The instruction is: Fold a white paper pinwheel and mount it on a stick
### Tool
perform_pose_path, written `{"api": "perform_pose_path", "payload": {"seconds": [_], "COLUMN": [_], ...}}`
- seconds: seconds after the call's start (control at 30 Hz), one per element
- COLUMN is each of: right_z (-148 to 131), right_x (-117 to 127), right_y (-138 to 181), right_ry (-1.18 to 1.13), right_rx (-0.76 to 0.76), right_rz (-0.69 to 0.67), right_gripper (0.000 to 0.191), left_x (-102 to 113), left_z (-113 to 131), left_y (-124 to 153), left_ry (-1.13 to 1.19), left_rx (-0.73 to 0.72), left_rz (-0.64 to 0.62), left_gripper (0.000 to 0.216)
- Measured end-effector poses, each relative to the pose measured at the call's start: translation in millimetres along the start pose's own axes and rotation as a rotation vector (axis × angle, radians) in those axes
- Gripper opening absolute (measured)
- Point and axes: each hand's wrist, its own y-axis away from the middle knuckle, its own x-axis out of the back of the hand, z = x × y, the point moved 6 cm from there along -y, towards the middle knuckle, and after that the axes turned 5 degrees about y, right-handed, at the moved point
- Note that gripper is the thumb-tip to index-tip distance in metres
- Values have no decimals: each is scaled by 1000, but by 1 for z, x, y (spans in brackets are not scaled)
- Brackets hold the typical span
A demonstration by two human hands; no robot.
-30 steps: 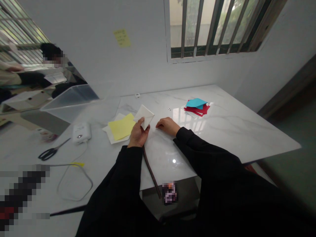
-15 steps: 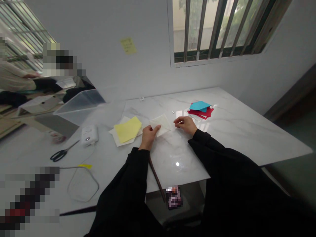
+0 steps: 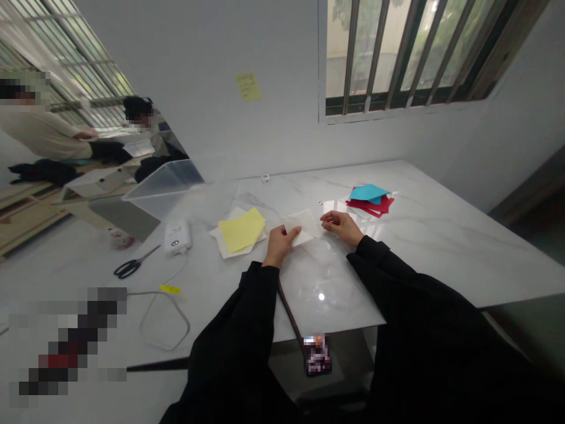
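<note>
Hands apart, the left hand [image 3: 279,246] clamped on a folded white paper [image 3: 303,225], the right hand [image 3: 339,228] just beside it.

Left hand [image 3: 279,247] and right hand [image 3: 341,228] close together, wrists black-sleeved, fingers pointing inward

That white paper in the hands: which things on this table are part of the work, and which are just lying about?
Part of the work:
white paper square, left hand, right hand

Lying about:
yellow paper sheet, blue and red paper pile, black-handled scissors, small white device, clear plastic box
</note>
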Motion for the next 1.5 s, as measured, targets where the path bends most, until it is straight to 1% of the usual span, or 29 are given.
{"api": "perform_pose_path", "payload": {"seconds": [0.1, 0.2, 0.27, 0.4, 0.53, 0.83, 1.0, 1.17, 1.33, 1.5], "right_z": [-16, -31, -39, -52, -58, -61, -62, -63, -63, -56], "right_x": [-1, -5, -12, -27, -37, -40, -40, -39, -38, -39], "right_y": [-1, 2, 6, 15, 19, 19, 19, 18, 18, 16], "right_ry": [-19, -43, -15, 134, 194, 239, 264, 243, 192, 156], "right_rx": [79, 143, 183, 274, 329, 350, 327, 304, 289, 213], "right_rz": [14, 27, 17, -22, -61, -35, -32, -24, -8, -4], "right_gripper": [29, 32, 30, 22, 19, 14, 14, 18, 21, 28], "left_x": [4, 5, 4, -3, -7, -9, -11, -14, -17, -17], "left_z": [0, 1, 4, 9, 9, 8, 11, 12, 11, 11], "left_y": [-2, -3, -1, 4, 6, 3, 4, 4, 5, 5], "left_ry": [-150, -207, -237, -226, -164, -113, -106, -79, -72, -63], "left_rx": [-6, -2, 1, -5, -4, -42, -46, -55, -52, -55], "left_rz": [16, 8, 5, -40, -76, -111, -127, -155, -212, -229], "left_gripper": [43, 47, 46, 42, 43, 51, 54, 54, 56, 56]}}
